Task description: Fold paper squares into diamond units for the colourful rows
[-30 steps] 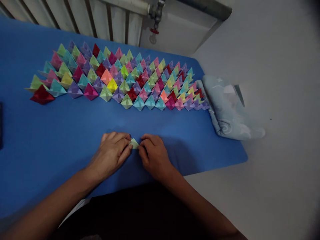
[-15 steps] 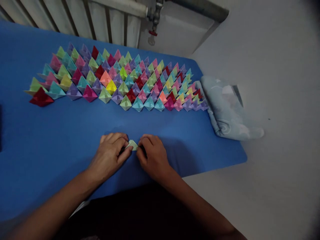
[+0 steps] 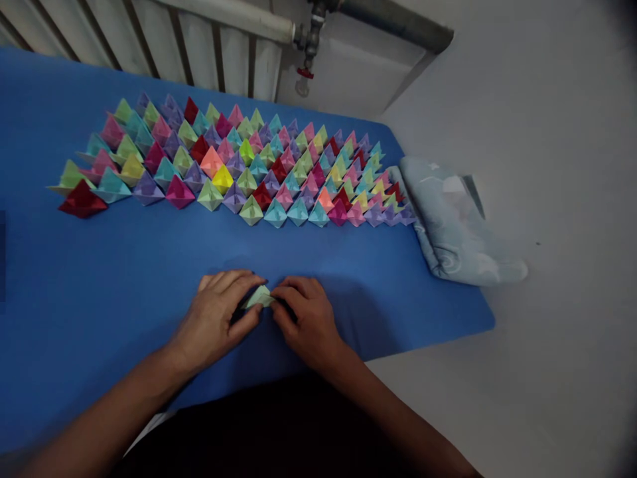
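The left hand [image 3: 212, 318] holds the small pale green paper [image 3: 259, 296] between thumb and fingers, and the right hand [image 3: 311, 322] pinches its right corner, on the blue worktop [image 3: 149, 265]. It seems a fold is being shaped, which calls for light, even pressure; the coloured folded papers [image 3: 222, 178] stand beyond, apart from both hands.

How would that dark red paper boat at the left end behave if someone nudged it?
The dark red paper boat looks like folded paper, so it is probably very light and would slide rather than resist. Its creases likely keep it fairly stiff, though a hard pinch might crush it. Pushed rightward, it could bump the light blue boat close beside it.
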`<state>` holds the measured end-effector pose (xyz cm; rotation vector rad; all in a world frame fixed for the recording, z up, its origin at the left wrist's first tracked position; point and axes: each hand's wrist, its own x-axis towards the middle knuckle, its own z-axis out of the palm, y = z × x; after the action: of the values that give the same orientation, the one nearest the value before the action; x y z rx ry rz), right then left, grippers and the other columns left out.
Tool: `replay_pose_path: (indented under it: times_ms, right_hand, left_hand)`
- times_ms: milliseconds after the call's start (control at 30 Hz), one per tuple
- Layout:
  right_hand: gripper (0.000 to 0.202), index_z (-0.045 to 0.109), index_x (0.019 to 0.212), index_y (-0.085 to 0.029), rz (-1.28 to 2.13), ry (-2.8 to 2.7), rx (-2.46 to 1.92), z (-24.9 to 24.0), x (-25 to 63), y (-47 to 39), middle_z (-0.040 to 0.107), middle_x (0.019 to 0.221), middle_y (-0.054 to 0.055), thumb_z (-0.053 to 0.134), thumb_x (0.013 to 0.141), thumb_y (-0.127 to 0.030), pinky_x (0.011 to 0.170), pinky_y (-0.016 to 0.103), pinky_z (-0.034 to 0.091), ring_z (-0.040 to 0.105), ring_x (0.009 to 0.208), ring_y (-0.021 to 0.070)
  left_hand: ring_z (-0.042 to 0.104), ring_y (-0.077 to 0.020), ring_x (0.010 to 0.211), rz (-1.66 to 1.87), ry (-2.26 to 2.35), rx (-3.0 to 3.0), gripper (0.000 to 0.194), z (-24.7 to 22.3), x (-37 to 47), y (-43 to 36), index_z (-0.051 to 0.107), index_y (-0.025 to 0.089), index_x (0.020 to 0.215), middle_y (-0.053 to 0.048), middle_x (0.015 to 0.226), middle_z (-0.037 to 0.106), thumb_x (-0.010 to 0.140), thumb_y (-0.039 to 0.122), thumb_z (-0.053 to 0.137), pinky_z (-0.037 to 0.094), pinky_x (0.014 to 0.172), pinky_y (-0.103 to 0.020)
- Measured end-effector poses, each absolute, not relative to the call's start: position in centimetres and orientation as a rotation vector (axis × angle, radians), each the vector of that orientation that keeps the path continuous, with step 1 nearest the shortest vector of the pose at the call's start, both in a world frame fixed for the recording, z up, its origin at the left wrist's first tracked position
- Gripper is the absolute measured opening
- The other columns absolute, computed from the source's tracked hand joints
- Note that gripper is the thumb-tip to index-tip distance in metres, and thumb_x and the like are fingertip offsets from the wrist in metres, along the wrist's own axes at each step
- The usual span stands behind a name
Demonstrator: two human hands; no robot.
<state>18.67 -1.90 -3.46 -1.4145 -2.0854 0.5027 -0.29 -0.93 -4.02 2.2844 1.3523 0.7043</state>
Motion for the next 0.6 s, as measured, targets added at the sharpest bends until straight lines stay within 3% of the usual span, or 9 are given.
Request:
replay_pose_path:
  times_ms: [600]
  right_hand:
    - [0.016,0.069,0.087,-0.019,0.49,-2.074,-1.432,-3.42,18.49,-1.81,0.069,0.095,0.007,0.055,0.093,-0.022,0.084,0.036,0.047,0.06,0.089,0.0191]
  left_hand:
    - [0.06,-0.0205,0.092,0.672,1.395,2.332,0.036,-3.88,0.07,-0.4,0.07,0.022,0.098,-0.005,0.099,0.066,0.1,0.037,0.037,0.04,0.08,-0.036]
